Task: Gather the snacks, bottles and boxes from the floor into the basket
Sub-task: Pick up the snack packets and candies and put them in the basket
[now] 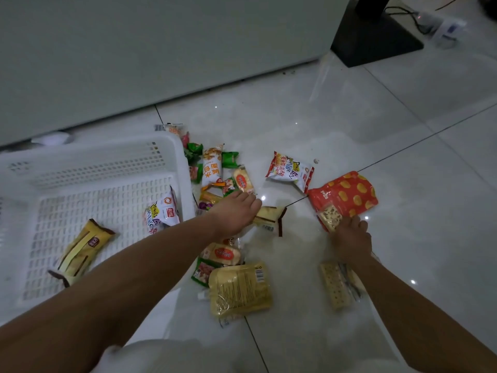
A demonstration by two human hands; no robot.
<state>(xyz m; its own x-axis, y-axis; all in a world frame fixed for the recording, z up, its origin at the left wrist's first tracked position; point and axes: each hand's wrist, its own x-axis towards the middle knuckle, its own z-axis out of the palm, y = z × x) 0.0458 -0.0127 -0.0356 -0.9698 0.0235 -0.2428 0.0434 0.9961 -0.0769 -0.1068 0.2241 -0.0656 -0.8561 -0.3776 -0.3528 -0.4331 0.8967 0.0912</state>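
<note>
left hand (236, 211): fingers flat and spread over the yellow bar (269, 218), palm down, probably to scoop it | right hand (349, 238): fingertips pinching the cracker pack (330, 217) at its near edge, red bag (347, 196) just beyond | basket (177, 157): left of both hands, two packs inside | most snacks not yet gathered

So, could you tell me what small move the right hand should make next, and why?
Probably close the right hand on the cracker packet and lift it toward the white basket. Its fingers already rest on that packet, which lies against the red pouch, and the basket holds only two packets so far.
</note>
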